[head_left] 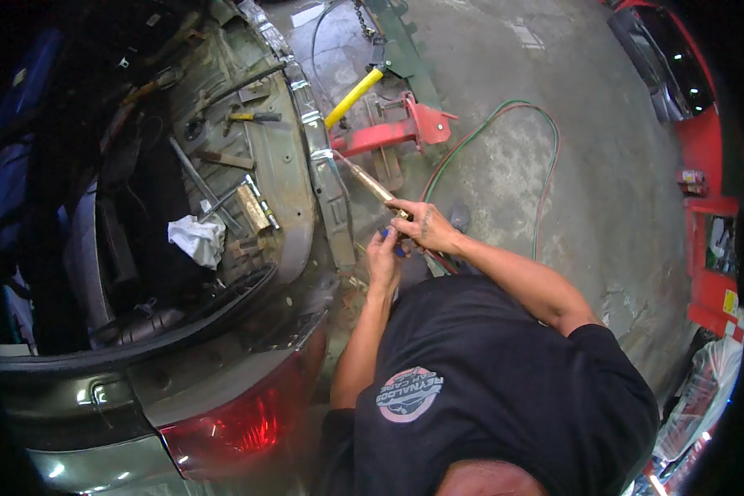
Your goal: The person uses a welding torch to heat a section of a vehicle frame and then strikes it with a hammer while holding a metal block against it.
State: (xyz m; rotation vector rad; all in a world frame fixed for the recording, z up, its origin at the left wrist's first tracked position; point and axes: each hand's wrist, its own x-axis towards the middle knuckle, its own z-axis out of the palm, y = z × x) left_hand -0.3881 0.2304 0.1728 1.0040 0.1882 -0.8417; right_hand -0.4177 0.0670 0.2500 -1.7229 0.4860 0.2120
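A brass-coloured gas torch [370, 182] slants up and to the left, its thin tip close to the bare metal sill [329, 186] of an opened car body. My right hand [427, 225] is closed around the torch's rear part. Just below it, my left hand [383, 255] has its fingers pinched at a small blue piece [398, 245] beside the torch handle; whether that is a valve knob or a separate object cannot be made out. A green and red pair of hoses [546, 132] loops over the floor and runs back towards my hands.
Beyond the sill stands a red steel pulling clamp [388, 135] with a yellow bar [354, 97]. Inside the car lie a hammer [255, 117], a wooden block [252, 208] and a white rag [197, 241]. A red tail light [231, 422] is near left. Red equipment [711, 264] lines the right.
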